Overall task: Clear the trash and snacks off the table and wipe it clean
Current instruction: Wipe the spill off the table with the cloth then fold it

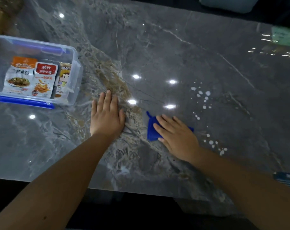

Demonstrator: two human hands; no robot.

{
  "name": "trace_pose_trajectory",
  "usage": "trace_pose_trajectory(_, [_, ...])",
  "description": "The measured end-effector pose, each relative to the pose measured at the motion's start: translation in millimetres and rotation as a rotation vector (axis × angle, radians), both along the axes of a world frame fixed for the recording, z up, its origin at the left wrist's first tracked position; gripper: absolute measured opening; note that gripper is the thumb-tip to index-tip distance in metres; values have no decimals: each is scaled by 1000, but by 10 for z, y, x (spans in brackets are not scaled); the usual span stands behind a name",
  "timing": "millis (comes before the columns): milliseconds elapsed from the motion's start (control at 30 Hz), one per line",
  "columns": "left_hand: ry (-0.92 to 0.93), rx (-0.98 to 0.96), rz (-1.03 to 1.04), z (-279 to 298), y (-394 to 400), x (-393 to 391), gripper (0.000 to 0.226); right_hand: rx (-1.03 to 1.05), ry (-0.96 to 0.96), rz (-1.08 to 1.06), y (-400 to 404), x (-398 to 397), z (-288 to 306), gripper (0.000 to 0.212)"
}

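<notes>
My right hand [175, 136] lies flat on a folded blue cloth [151, 130] and presses it onto the grey marble table [190, 55]. My left hand [107, 116] rests palm down on the bare table, fingers together, holding nothing. White spilled drops [202, 97] dot the table right of the cloth, and more drops [215, 145] lie near my right wrist. At the left stands a clear plastic box [74, 77] with blue clips, and three snack packets [43, 78] stand inside it.
The table's near edge [124, 191] runs across the bottom, with dark floor below. A green-and-white packet [285, 36] lies at the far right edge. A blue-striped object [288, 180] pokes in at the right near edge. Ceiling lights reflect on the glossy top.
</notes>
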State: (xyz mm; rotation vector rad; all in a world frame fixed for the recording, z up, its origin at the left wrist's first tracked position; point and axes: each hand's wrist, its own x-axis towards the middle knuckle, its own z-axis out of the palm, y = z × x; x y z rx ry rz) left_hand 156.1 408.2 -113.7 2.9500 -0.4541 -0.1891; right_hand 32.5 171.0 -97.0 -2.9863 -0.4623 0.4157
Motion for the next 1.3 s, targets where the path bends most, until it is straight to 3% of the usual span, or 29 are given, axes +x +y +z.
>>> trace_pose_trajectory(467, [57,-26,11,110,-99,-27,59,44,-103,-22,452,-1009,-40,46])
trace_pose_trajectory(600, [50,-42,-89,118,-446,-149,61,120,-146,-79,464,-1029,-27,42])
trace_pose_trajectory(700, [51,0,-121,57,-604,-199,63,343,-190,-217,391,-941,5,37])
trace_pose_trajectory(867, [15,31,-112,7,-617,-216,62,1135,36,-929,-50,-462,259,19])
trace_pose_trajectory(933, [16,21,-105,18,-627,-215,61,1236,7,-1087,-397,-110,315,16])
trace_pose_trajectory(1000, [17,10,-101,23,-632,-217,61,1089,-92,-1058,-780,299,393,19])
trace_pose_trajectory(1133, [-9,-7,-90,15,-632,-213,61,659,-241,-747,-1459,1084,386,34])
trace_pose_trajectory(1300, [-31,-2,-84,-15,-634,-212,61,125,-222,-406,-1790,1581,69,42])
